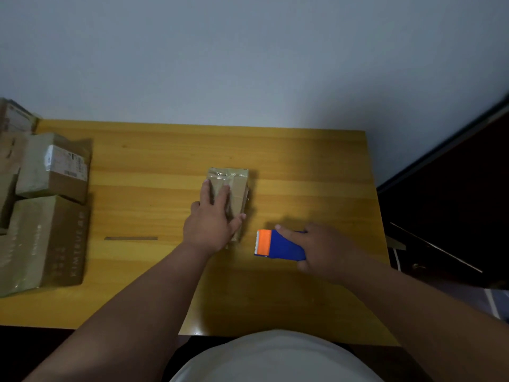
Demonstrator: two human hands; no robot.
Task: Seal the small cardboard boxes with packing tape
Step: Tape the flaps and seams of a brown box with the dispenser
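two hands work at the counter [154, 161]: left hand [212, 216] presses flat, fingers straight, on the small taped box [237, 188] at centre; right hand [316, 249] grips the blue tape dispenser [283, 245] at the box's 4 o'clock. other boxes [46, 205] at 9 o'clock.

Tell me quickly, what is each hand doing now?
Left hand: open, fingers flat on the small cardboard box.
Right hand: closed around the blue tape dispenser.

Box [232, 188] ctr; dispenser [281, 245] right; stack [46, 210] left.
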